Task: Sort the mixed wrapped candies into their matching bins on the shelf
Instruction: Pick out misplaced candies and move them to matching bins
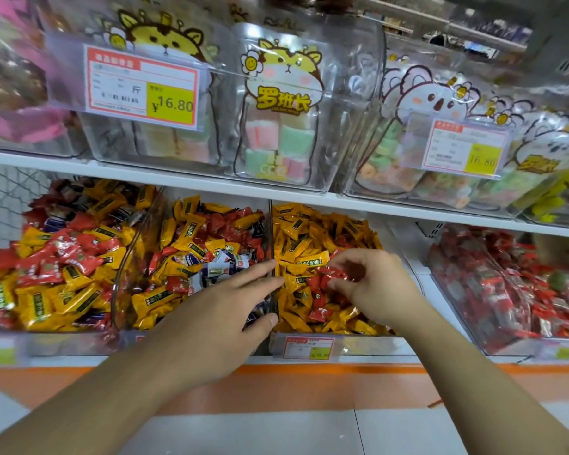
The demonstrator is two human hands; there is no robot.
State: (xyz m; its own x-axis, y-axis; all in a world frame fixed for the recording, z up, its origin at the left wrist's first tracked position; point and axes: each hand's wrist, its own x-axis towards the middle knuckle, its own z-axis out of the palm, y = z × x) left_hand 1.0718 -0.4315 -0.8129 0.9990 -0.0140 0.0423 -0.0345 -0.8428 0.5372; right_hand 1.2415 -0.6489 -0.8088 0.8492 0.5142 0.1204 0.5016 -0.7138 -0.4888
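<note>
Left hand (230,307) flat, fingers straight, reaching forward; right hand (372,284) fingers curled, pinching red candies (329,277).

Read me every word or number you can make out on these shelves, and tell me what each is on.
"¥16.80" and "斤": left price tag, upper shelf.
"罗班长": cartoon candy bag; the small line beneath is blurred.
"16.80": right price tag, faint.
Lower bin tag and candy wrappers: too blurred to read.

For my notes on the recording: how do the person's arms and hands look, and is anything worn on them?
Both forearms are bare up to the picture's edge: no sleeves show. The left hand and the right hand carry no gloves, and no rings, watch or bracelet can be seen.
</note>
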